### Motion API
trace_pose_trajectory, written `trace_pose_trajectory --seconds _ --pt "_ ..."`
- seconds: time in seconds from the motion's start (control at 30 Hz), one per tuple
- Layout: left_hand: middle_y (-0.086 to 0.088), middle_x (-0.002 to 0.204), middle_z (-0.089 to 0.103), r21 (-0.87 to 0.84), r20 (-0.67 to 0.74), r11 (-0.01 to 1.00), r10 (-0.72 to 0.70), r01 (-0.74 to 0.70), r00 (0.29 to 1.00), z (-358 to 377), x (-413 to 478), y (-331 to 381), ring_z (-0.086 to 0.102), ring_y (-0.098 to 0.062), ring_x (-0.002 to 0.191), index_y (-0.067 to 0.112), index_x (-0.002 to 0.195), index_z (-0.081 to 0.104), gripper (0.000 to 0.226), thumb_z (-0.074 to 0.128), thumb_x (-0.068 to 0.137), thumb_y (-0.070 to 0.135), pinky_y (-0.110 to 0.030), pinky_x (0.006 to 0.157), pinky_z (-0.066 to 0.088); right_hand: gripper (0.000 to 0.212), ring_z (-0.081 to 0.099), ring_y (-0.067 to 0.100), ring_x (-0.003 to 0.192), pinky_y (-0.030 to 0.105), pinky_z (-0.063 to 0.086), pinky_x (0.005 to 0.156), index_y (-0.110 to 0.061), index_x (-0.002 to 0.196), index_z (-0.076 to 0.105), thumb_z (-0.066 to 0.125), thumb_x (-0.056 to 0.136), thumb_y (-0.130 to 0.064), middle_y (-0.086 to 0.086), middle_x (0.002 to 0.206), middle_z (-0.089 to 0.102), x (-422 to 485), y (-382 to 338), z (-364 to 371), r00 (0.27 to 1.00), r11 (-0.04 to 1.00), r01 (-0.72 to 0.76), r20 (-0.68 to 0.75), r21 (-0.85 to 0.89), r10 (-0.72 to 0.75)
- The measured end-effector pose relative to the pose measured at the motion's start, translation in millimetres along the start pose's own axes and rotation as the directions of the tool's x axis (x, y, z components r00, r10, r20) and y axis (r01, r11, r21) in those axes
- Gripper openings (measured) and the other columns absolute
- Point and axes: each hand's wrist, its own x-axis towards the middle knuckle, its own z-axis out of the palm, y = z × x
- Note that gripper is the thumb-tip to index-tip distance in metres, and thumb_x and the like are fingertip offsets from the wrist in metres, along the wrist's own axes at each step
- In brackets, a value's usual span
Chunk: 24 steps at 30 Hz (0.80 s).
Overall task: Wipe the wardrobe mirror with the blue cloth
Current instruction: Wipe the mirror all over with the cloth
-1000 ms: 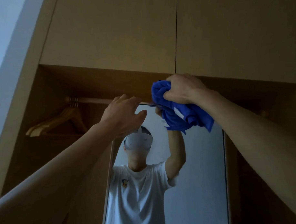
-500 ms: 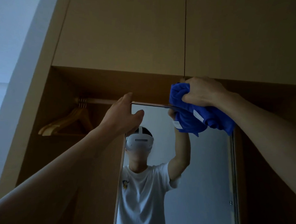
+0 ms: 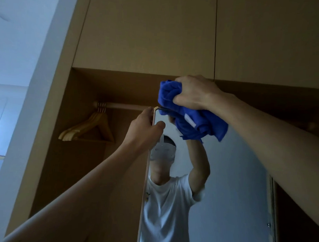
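The tall wardrobe mirror stands in the open wardrobe and reflects a person in a white T-shirt. My left hand grips the mirror's upper left corner, thumb on the glass. My right hand is clenched on a bunched blue cloth that presses against the mirror's top edge. Part of the cloth hangs down over the glass, a white label showing on it.
A wooden rail runs behind the mirror's top, with wooden hangers at its left end. Closed upper cabinet doors sit just above my right hand. A white wall borders the wardrobe on the left.
The view has shifted so the wardrobe sits further right. My right hand with the cloth stays along the mirror's top edge, now nearer the left corner. My left hand keeps its hold there.
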Motion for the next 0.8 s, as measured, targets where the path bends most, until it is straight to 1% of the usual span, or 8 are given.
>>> trace_pose_trajectory --seconds 0.1,0.23,0.4,0.47,0.53,0.57,0.7,0.8 --pt "0.005 0.11 0.076 -0.114 0.059 0.993 -0.014 0.02 0.998 -1 -2 -10 0.074 -0.027 0.098 0.035 0.127 0.062 0.052 0.058 0.076 0.043 -0.058 0.086 0.061 0.005 0.061 0.027 0.072 0.04 0.051 0.069 -0.022 0.084 0.057 0.059 0.08 -0.025 0.005 0.079 0.063 -8 30 -10 0.996 0.994 -0.085 0.029 -0.063 0.087" --pt "0.004 0.105 0.077 -0.128 0.091 0.992 0.01 0.002 0.996 -6 -4 -10 0.075 -0.031 0.096 0.037 0.117 0.067 0.038 0.055 0.081 0.038 -0.061 0.086 0.06 0.007 0.062 0.026 0.07 0.041 0.052 0.069 -0.024 0.084 0.06 0.06 0.078 -0.028 0.004 0.078 0.065 -16 56 -21 0.979 0.975 -0.183 0.067 -0.122 0.193" --pt "0.003 0.103 0.077 -0.152 0.105 0.987 -0.037 0.053 0.994 -9 -4 -9 0.076 -0.029 0.094 0.043 0.109 0.068 0.033 0.056 0.079 0.037 -0.059 0.086 0.06 0.005 0.052 0.023 0.062 0.035 0.042 0.062 -0.021 0.076 0.052 0.055 0.079 -0.025 0.002 0.071 0.056 -1 18 -12 0.99 0.992 -0.083 0.105 -0.091 0.093" --pt "0.004 0.118 0.074 -0.144 0.112 0.987 -0.05 0.066 0.992 -11 -7 -7 0.073 -0.025 0.104 0.04 0.127 0.061 0.046 0.058 0.082 0.036 -0.057 0.094 0.058 0.003 0.055 0.023 0.066 0.034 0.044 0.063 -0.023 0.079 0.053 0.056 0.08 -0.024 0.001 0.075 0.059 9 -8 -3 0.996 0.998 -0.011 0.088 -0.055 0.016" --pt "0.004 0.14 0.062 -0.117 0.126 0.989 -0.071 0.086 0.989 -13 -9 -7 0.063 -0.021 0.124 0.028 0.154 0.042 0.069 0.061 0.088 0.032 -0.05 0.107 0.051 0.005 0.057 0.022 0.068 0.032 0.043 0.06 -0.024 0.08 0.052 0.057 0.079 -0.022 0.001 0.077 0.06 14 -29 5 0.997 0.997 0.056 0.063 -0.051 -0.053" --pt "0.002 0.144 0.058 -0.118 0.134 0.988 -0.082 0.098 0.988 -14 -10 -8 0.06 -0.021 0.128 0.024 0.16 0.033 0.078 0.062 0.088 0.033 -0.048 0.11 0.049 0.006 0.057 0.022 0.068 0.031 0.042 0.059 -0.024 0.08 0.051 0.056 0.078 -0.022 0.0 0.077 0.06 16 -36 8 0.995 0.994 0.086 0.049 -0.068 -0.082" --pt "0.0 0.143 0.059 -0.125 0.153 0.983 -0.118 0.138 0.981 -15 -15 -16 0.06 -0.021 0.126 0.021 0.162 0.028 0.081 0.064 0.09 0.033 -0.047 0.109 0.049 0.01 0.057 0.021 0.069 0.033 0.043 0.061 -0.026 0.081 0.049 0.059 0.08 -0.022 -0.002 0.076 0.059 9 -33 9 0.989 0.982 0.148 0.022 -0.12 -0.147" --pt "-0.002 0.137 0.065 -0.175 0.13 0.969 -0.153 0.175 0.98 -12 -19 -27 0.064 -0.021 0.122 0.02 0.156 0.041 0.081 0.057 0.08 0.043 -0.047 0.109 0.05 0.01 0.059 0.021 0.071 0.034 0.044 0.062 -0.025 0.086 0.052 0.06 0.08 -0.023 -0.003 0.077 0.059 0 -19 6 0.989 0.982 0.136 -0.035 -0.129 -0.141"
